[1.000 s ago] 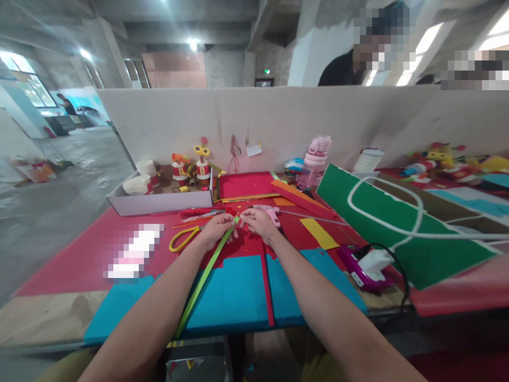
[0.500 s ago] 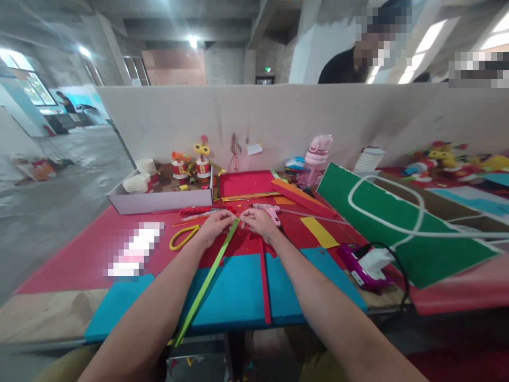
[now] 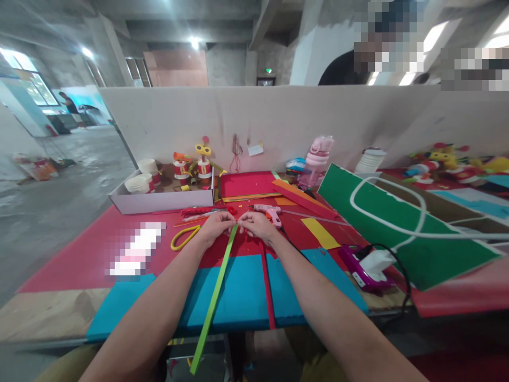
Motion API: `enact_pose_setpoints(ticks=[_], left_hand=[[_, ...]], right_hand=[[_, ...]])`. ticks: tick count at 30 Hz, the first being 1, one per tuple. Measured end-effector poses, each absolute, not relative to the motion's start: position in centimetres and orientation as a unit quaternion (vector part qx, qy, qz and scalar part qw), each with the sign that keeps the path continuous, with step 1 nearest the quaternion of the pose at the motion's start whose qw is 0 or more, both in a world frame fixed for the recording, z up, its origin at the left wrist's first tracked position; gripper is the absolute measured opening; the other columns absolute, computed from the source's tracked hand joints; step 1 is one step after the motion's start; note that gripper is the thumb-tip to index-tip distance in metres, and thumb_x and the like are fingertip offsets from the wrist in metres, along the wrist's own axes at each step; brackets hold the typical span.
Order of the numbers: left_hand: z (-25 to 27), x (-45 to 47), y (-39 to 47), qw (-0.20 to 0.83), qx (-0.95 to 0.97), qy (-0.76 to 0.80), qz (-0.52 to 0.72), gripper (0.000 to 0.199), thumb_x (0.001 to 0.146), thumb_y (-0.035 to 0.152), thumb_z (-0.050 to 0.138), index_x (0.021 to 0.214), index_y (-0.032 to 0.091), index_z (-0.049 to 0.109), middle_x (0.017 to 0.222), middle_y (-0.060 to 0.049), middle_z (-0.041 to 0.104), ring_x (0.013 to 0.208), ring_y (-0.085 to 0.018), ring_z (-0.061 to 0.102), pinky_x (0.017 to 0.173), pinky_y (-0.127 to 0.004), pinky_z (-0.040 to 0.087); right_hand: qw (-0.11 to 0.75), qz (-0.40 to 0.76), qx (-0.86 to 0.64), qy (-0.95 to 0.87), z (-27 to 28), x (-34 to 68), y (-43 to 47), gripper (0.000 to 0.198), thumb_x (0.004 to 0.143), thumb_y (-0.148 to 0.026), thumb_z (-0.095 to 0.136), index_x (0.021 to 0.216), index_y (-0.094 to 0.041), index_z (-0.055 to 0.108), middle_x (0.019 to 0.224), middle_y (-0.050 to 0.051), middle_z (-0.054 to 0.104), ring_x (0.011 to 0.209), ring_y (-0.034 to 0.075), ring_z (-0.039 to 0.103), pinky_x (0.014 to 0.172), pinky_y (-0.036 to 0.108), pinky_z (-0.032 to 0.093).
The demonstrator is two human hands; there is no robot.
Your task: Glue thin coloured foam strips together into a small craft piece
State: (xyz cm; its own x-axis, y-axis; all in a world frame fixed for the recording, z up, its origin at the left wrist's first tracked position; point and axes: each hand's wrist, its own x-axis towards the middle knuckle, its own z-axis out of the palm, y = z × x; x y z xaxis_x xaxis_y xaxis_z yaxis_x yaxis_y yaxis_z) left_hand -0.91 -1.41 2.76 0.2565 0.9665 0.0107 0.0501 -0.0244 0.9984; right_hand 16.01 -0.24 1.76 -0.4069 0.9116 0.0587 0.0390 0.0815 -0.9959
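Note:
My left hand (image 3: 217, 227) is closed in a pinch at the top end of a long light-green paper strip (image 3: 217, 289). The strip slants down toward me, past the table's front edge. Fingertip to fingertip with it, my right hand (image 3: 256, 225) also pinches at this spot. A narrow red paper strip (image 3: 267, 289) comes out from under the right hand and runs down over blue sheets (image 3: 238, 273). Fingers hide how the strip ends meet. Yellow-handled scissors (image 3: 185, 237) lie beside my left wrist, and a pink glue gun (image 3: 270, 212) lies just behind my right hand.
A white box (image 3: 161, 199) with paper cups and small figures stands back left. At the right are a purple power strip (image 3: 363, 273), a green board (image 3: 397, 228) and a white cable (image 3: 423, 212). A pink bottle (image 3: 317, 159) stands by the partition (image 3: 278, 116). Another person is behind it.
The green strip's lower end has swung right and reaches farther toward me. The red strip's lower end has shifted slightly right. Both hands stay pinched together, a little lower.

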Motion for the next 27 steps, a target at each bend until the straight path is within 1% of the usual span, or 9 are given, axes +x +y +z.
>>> enact_pose_setpoints(ticks=[4, 7, 9, 10, 12, 13, 15, 19, 27], left_hand=[[3.1, -1.7, -1.2, 0.55, 0.565, 0.428, 0.442, 0.013, 0.062, 0.021, 0.071, 0.067, 0.013, 0.061, 0.049, 0.003, 0.054, 0.045, -0.007, 0.046, 0.047, -0.018, 0.038], [4.0, -2.6, -1.2, 0.584, 0.525, 0.395, 0.477, 0.015, 0.061, 0.019, 0.073, 0.068, 0.013, 0.061, 0.052, 0.003, 0.055, 0.045, -0.006, 0.047, 0.045, -0.017, 0.037], [4.5, -3.1, -1.2, 0.616, 0.473, 0.357, 0.518, 0.018, 0.062, 0.02, 0.075, 0.069, 0.013, 0.059, 0.054, 0.003, 0.054, 0.046, -0.005, 0.048, 0.045, -0.015, 0.038], [4.7, -3.2, -1.2, 0.629, 0.44, 0.339, 0.544, 0.02, 0.063, 0.021, 0.075, 0.069, 0.014, 0.058, 0.054, 0.004, 0.053, 0.046, -0.005, 0.048, 0.045, -0.015, 0.039], [4.9, -3.1, -1.2, 0.641, 0.37, 0.319, 0.593, 0.022, 0.065, 0.021, 0.075, 0.069, 0.015, 0.055, 0.052, 0.005, 0.051, 0.045, -0.004, 0.048, 0.044, -0.013, 0.039], [4.8, -2.8, -1.2, 0.642, 0.34, 0.319, 0.608, 0.022, 0.065, 0.021, 0.075, 0.07, 0.016, 0.053, 0.051, 0.006, 0.05, 0.044, -0.004, 0.048, 0.043, -0.013, 0.039], [4.5, -2.2, -1.3, 0.645, 0.31, 0.333, 0.614, 0.021, 0.067, 0.019, 0.073, 0.071, 0.016, 0.053, 0.05, 0.006, 0.051, 0.044, -0.005, 0.05, 0.042, -0.014, 0.041], [3.5, -0.6, -1.6, 0.654, 0.326, 0.338, 0.593, 0.019, 0.067, 0.017, 0.073, 0.072, 0.015, 0.055, 0.056, 0.002, 0.059, 0.049, -0.009, 0.059, 0.046, -0.017, 0.047], [2.8, 0.2, -2.0, 0.659, 0.367, 0.36, 0.549, 0.019, 0.066, 0.017, 0.075, 0.072, 0.014, 0.057, 0.059, 0.0, 0.063, 0.055, -0.013, 0.064, 0.051, -0.021, 0.052]], right_hand=[[0.332, 0.625, -0.345, -0.617, 2.7, 17.4, -0.4, 0.027, 0.082, -0.044, 0.064, 0.085, -0.017, 0.061, 0.068, 0.004, 0.071, 0.045, 0.01, 0.057, 0.041, 0.018, 0.042], [0.311, 0.709, -0.29, -0.563, 3.7, 18.9, -0.4, 0.044, 0.088, -0.056, 0.048, 0.087, -0.015, 0.064, 0.073, 0.009, 0.073, 0.063, 0.017, 0.068, 0.062, 0.028, 0.055], [0.358, 0.745, -0.233, -0.512, 4.0, 19.3, -0.4, 0.049, 0.089, -0.059, 0.044, 0.09, -0.016, 0.065, 0.081, 0.01, 0.073, 0.073, 0.019, 0.069, 0.075, 0.035, 0.055], [0.401, 0.748, -0.214, -0.484, 4.0, 19.2, -0.3, 0.046, 0.088, -0.059, 0.046, 0.091, -0.018, 0.065, 0.083, 0.009, 0.073, 0.074, 0.019, 0.069, 0.078, 0.036, 0.055], [0.49, 0.726, -0.201, -0.439, 3.5, 18.5, -0.2, 0.031, 0.083, -0.05, 0.06, 0.094, -0.022, 0.065, 0.087, 0.004, 0.073, 0.075, 0.016, 0.068, 0.081, 0.034, 0.054], [0.515, 0.709, -0.206, -0.436, 3.1, 17.9, -0.2, 0.026, 0.078, -0.042, 0.068, 0.094, -0.022, 0.066, 0.088, 0.002, 0.073, 0.076, 0.015, 0.068, 0.082, 0.031, 0.053], [0.514, 0.698, -0.226, -0.445, 2.3, 16.6, -0.2, 0.03, 0.068, -0.03, 0.078, 0.095, -0.022, 0.066, 0.092, 0.001, 0.072, 0.078, 0.013, 0.067, 0.083, 0.028, 0.051], [0.516, 0.685, -0.264, -0.441, 1.5, 15.0, -0.2, 0.033, 0.064, -0.039, 0.08, 0.088, -0.021, 0.065, 0.085, 0.0, 0.071, 0.077, 0.013, 0.065, 0.077, 0.027, 0.05], [0.54, 0.56, -0.328, -0.536, 1.0, 15.3, 0.5, 0.033, 0.06, -0.044, 0.078, 0.07, -0.016, 0.064, 0.068, -0.002, 0.064, 0.069, 0.012, 0.057, 0.072, 0.025, 0.044]])
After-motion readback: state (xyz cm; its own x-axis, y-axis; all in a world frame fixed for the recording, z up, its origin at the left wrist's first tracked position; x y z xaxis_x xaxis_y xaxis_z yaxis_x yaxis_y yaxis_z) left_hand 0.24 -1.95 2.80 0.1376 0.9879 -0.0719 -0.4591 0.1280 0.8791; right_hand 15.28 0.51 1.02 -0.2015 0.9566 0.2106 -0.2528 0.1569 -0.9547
